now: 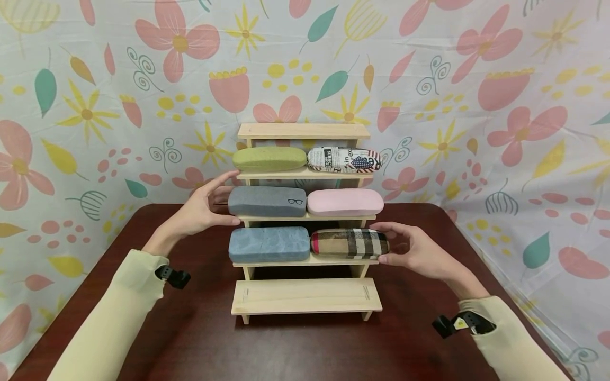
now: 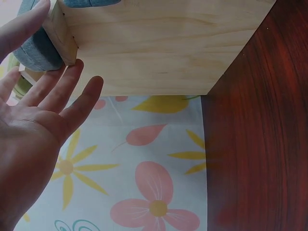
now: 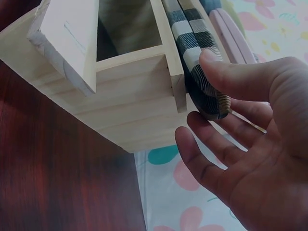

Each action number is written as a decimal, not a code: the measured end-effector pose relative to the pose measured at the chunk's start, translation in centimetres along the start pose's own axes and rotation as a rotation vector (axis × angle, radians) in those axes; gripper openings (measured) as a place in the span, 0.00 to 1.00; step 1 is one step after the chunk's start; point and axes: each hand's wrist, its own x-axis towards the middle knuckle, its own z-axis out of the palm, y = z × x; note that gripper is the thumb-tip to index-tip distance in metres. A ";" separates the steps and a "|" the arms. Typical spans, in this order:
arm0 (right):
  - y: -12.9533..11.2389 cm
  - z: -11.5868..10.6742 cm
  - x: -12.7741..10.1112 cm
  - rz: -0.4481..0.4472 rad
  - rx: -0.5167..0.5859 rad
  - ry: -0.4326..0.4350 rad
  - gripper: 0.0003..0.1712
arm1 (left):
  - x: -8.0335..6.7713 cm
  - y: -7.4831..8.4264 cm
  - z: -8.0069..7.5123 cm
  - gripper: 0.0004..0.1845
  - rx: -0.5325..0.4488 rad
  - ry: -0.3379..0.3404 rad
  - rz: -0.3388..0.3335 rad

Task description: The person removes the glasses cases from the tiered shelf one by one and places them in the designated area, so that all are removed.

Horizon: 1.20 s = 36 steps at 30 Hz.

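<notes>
On the middle tier of a stepped wooden rack lies a grey-blue glasses case (image 1: 267, 201) with a small glasses drawing. My left hand (image 1: 199, 203) is at its left end, fingers spread, thumb low in front and index finger above. In the left wrist view the fingers (image 2: 72, 91) reach past the rack's side edge. One tier down, my right hand (image 1: 419, 250) holds the right end of a plaid glasses case (image 1: 350, 243), its thumb in front and index finger over the top. The right wrist view shows the thumb (image 3: 240, 77) against the plaid cloth.
A light-blue case (image 1: 269, 244) sits beside the plaid one. Further up are a pink case (image 1: 345, 201), a green case (image 1: 269, 159) and a newsprint-pattern case (image 1: 344, 160). The rack's bottom step (image 1: 305, 297) stands on a dark red table (image 1: 305, 349), before a flowered cloth (image 1: 305, 63).
</notes>
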 end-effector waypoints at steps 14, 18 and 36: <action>0.0 0.0 0.1 0.015 -0.018 0.008 0.35 | -0.2 0.0 0.1 0.55 -0.015 0.002 0.011; -0.1 0.0 0.1 0.025 -0.007 0.005 0.37 | -0.2 0.0 0.1 0.56 -0.011 0.009 0.011; 0.1 0.5 0.6 0.042 -0.002 -0.001 0.42 | -0.2 0.2 0.3 0.56 -0.026 0.024 -0.027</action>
